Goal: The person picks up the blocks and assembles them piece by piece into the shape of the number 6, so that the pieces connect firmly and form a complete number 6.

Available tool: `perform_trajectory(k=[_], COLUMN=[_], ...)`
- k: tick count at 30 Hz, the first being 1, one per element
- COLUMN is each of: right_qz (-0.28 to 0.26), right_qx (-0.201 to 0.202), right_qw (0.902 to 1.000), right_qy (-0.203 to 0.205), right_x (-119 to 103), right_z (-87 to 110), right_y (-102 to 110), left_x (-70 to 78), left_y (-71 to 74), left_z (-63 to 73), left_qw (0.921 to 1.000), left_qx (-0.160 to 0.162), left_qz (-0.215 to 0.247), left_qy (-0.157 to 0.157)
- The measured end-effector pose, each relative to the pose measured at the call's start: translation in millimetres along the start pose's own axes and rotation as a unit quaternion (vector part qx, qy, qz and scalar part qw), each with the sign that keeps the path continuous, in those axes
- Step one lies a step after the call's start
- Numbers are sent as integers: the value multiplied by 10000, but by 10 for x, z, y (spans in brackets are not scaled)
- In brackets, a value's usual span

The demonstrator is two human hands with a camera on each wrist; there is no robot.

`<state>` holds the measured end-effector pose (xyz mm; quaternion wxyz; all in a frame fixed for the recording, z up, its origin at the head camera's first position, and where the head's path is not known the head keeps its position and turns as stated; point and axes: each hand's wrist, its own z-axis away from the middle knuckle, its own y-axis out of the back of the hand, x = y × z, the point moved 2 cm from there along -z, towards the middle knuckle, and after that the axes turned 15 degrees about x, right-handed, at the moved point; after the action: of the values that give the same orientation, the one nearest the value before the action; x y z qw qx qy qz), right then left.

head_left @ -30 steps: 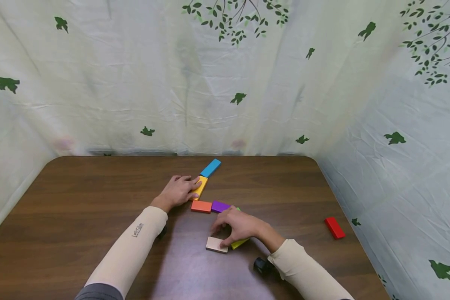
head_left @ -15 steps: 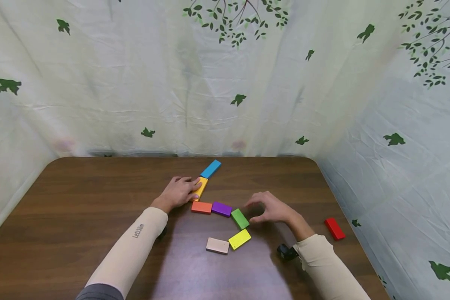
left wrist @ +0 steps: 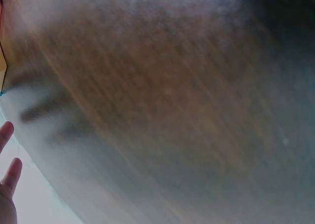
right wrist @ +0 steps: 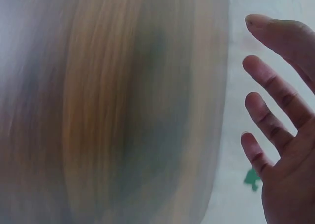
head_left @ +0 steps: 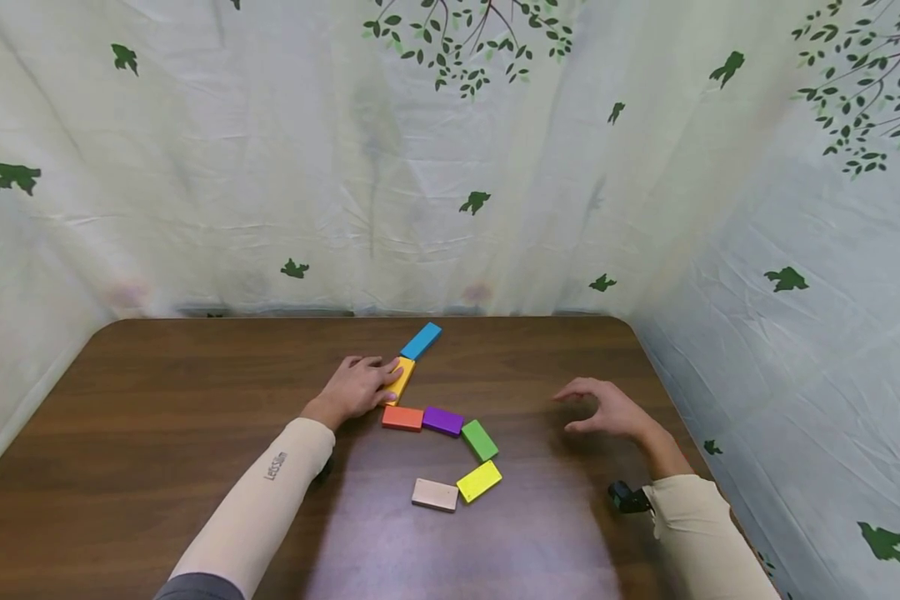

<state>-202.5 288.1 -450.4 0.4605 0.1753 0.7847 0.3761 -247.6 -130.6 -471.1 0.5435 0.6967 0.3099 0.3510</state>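
Note:
In the head view, my left hand [head_left: 356, 386] rests its fingertips on a yellow-orange block [head_left: 401, 382]. Beyond that block a blue one [head_left: 422, 341] lies at an angle. A curved line of flat blocks runs toward me: orange-red [head_left: 402, 418], purple [head_left: 443, 421], green [head_left: 480, 441], yellow [head_left: 479, 482] and pale beige [head_left: 435, 495]. To the right of this line, my right hand [head_left: 611, 408] hovers over the table with thumb and fingers spread apart, holding nothing. The right wrist view shows the fingers of that hand [right wrist: 285, 106] apart.
The brown wooden table [head_left: 195, 483] has a rounded far edge. A pale curtain [head_left: 307, 167] with green leaf prints hangs behind it and along its right side. The right forearm hides the spot where a red block lay near the right edge.
My right hand has left the beige and yellow blocks and moved right across the table, uncovering the green and yellow ones. The left hand stays on the yellow-orange block.

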Motion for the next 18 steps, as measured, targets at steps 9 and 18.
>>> perform_trajectory(k=[9, 18], right_qz=[106, 197], right_qx=[36, 452], right_qw=[9986, 9950], right_qy=[-526, -871], right_x=[177, 360], right_z=[273, 599], right_y=[236, 435], left_x=[1, 0], left_y=[14, 14], left_z=[19, 15], left_qw=[10000, 9999], left_qx=[-7, 82], left_qz=[23, 41], left_qy=[-6, -57])
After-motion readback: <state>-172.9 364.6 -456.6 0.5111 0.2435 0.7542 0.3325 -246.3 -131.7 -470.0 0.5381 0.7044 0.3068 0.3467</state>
